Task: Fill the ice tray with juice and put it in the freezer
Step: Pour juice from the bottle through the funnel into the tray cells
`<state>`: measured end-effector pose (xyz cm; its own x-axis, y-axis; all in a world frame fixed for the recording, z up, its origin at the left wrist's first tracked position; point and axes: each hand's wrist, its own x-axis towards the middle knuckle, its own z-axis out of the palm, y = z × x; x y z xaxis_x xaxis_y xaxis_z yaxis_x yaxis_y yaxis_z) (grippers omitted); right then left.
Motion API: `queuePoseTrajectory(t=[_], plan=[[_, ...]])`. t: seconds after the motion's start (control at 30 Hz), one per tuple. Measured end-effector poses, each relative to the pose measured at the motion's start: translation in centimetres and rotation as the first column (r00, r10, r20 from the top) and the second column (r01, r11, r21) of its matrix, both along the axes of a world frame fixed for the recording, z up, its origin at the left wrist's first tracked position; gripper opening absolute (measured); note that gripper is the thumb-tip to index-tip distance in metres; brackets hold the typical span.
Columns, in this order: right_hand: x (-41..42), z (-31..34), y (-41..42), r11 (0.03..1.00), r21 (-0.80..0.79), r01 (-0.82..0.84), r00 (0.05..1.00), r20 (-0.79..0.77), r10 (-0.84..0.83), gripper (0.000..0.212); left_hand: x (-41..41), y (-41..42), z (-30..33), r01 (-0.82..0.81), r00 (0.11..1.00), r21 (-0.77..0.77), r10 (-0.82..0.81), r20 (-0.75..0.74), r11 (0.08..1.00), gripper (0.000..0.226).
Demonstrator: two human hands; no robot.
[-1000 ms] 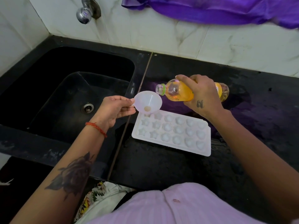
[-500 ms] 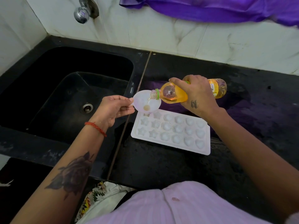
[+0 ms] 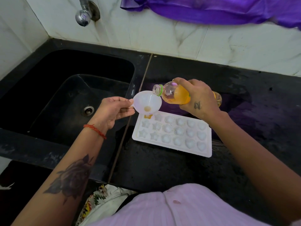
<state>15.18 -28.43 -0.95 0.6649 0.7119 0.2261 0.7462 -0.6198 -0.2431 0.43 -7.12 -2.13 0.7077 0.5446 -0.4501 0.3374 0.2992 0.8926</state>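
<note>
A: How far along is it?

B: Barely begun. The white ice tray [image 3: 172, 134] lies on the counter [image 3: 162, 168] under both hands; only the corner star cell below the funnel holds juice.

A: And the grips?

B: The right hand [image 3: 200, 98] clasps the tilted juice bottle [image 3: 174, 95]; the left hand [image 3: 114, 110] pinches the funnel [image 3: 147, 102] by its tab. Freezing is still to come.
</note>
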Motion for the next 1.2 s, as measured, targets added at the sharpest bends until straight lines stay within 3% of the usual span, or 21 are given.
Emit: queuePoseTrajectory(t=[0.2, 0.67, 1.2], plan=[[-0.2, 0.2, -1.5, 0.998, 0.052, 0.037, 0.999, -0.013, -0.037, 0.071, 0.5, -0.6, 0.4, 0.037, 0.999, -0.009, -0.036, 0.038, 0.999, 0.006], [0.1, -0.1, -3.8, 0.996, -0.05, 0.072, 0.988, 0.141, -0.065, 0.065, 1.6, -2.8, -0.1, 0.063, 0.998, -0.017, -0.063, -0.009, 0.998, 0.004], [0.3, -0.2, -3.8, 0.992, -0.098, 0.077, 0.982, 0.182, -0.058, 0.062, 1.7, -3.0, -0.2, 0.06, 0.998, -0.003, -0.06, -0.024, 0.998, 0.006]])
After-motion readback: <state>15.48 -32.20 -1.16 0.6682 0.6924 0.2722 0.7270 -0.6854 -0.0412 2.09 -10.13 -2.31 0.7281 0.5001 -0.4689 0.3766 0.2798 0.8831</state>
